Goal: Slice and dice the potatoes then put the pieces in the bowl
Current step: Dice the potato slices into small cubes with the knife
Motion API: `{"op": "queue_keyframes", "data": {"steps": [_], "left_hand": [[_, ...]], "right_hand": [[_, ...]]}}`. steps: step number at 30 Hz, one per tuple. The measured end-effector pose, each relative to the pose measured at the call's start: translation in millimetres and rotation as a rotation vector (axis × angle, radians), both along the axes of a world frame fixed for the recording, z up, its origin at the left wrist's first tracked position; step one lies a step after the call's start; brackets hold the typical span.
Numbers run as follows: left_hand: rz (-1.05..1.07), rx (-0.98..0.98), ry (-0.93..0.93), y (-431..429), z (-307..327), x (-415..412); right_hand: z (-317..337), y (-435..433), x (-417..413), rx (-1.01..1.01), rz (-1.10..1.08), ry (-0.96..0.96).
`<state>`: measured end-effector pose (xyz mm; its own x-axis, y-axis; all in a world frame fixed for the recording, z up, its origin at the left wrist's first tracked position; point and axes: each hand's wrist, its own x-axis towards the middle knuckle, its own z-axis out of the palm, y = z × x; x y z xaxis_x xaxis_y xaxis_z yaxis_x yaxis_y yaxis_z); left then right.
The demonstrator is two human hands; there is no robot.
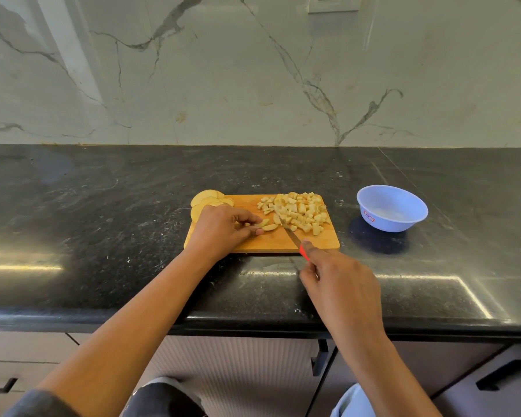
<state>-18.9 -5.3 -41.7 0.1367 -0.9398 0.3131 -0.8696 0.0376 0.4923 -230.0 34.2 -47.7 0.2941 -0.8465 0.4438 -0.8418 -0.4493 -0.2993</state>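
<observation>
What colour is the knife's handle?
The small knife's handle is red, clearest in the head view.

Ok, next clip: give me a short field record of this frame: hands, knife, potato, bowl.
left hand: holds potato pieces down on the cutting board
right hand: grips red-handled knife, blade beside those pieces
diced potato: piled on the board's right part
potato slices: stacked at the board's far left corner
bowl: blue, on the black countertop right of the board; no potato visible inside
stage: dicing under way
</observation>
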Motion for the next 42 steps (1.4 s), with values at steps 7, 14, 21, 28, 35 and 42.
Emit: {"op": "queue_keyframes", "data": {"steps": [7, 14, 21, 28, 35, 42], "left_hand": [[0.078, 0.003, -0.361, -1.2, 3.2, -16.8], [0.034, -0.041, -0.183, 1.0, 2.7, -12.8], [0.009, -0.028, -0.09, 3.7, 1.3, -9.3], [0.023, -0.038, -0.129, 0.2, -1.9, -9.0], [0.01, -0.047, -0.141, -3.0, -1.2, -10.0], [-0.022, -0.086, -0.087, -4.6, -4.4, -8.3]], "right_hand": [[5.0, 1.1, -3.3, 0.049, 0.032, 0.023], [9.7, 0.6, -2.5, 0.083, 0.029, 0.028], [9.7, -1.8, 3.2, 0.044, 0.04, 0.007], [4.3, -12.0, 14.4, 0.069, 0.094, -0.017], [2.8, -15.5, 18.1, 0.046, 0.096, 0.022], [3.8, -28.2, 45.0, 0.06, 0.101, 0.243]]}}
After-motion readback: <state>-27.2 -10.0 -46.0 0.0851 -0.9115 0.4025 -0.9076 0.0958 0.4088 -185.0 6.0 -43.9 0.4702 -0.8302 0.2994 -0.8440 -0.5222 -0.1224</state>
